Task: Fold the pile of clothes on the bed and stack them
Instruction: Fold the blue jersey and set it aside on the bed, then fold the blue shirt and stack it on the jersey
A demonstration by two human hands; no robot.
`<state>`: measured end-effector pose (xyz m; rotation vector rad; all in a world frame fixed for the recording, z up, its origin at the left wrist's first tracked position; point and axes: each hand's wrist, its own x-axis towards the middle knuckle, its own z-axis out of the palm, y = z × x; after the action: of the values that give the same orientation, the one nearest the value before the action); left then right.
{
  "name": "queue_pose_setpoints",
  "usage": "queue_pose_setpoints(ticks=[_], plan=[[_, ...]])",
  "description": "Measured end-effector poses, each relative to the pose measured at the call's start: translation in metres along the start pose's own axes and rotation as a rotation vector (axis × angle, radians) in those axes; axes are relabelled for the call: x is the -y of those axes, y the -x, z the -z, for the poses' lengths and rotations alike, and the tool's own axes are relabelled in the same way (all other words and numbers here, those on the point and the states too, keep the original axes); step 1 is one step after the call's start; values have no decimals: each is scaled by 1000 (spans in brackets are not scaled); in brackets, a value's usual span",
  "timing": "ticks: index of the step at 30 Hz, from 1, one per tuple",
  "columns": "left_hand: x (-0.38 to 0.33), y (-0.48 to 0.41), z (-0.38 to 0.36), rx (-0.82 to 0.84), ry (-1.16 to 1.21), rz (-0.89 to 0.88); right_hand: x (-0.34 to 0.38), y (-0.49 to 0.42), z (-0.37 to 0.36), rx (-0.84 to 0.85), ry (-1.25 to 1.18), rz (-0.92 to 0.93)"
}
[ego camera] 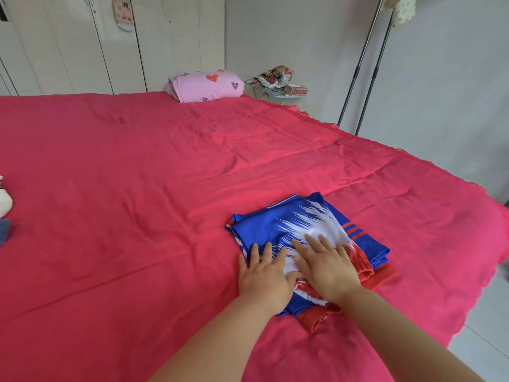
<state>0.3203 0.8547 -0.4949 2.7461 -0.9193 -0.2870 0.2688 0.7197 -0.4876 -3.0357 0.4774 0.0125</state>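
A folded blue, white and red sports garment (286, 219) lies on the red bedsheet (137, 188) near the bed's right front. My left hand (264, 274) rests flat on its near left part with straight fingers. My right hand (325, 268) presses flat on its white middle, fingers spread. A red hem sticks out from under the garment at the near and right sides. At the far left edge, bits of a white and a dark blue cloth (4, 213) show, mostly out of frame.
A folded pink cloth with hearts (205, 85) sits at the bed's far edge. Beyond it stands a small stool with a printed bag and a box (278, 81). A metal clothes rack (366, 64) stands right of the bed. White wardrobe doors line the back wall.
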Motion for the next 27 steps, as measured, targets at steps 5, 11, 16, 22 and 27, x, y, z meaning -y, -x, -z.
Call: queue_pose_setpoints(ticks=[5, 11, 16, 22, 27], plan=[[2, 3, 10, -70, 13, -42, 1, -1, 9, 36, -20, -7], [40, 35, 48, -278, 23, -22, 42, 12, 45, -86, -40, 35], [95, 97, 82, -287, -25, 117, 124, 40, 54, -44, -18, 196], [180, 207, 105, -272, -54, 300, 243, 86, 42, 40, -60, 387], [269, 312, 114, -250, -74, 503, 346, 120, 21, 135, -14, 566]])
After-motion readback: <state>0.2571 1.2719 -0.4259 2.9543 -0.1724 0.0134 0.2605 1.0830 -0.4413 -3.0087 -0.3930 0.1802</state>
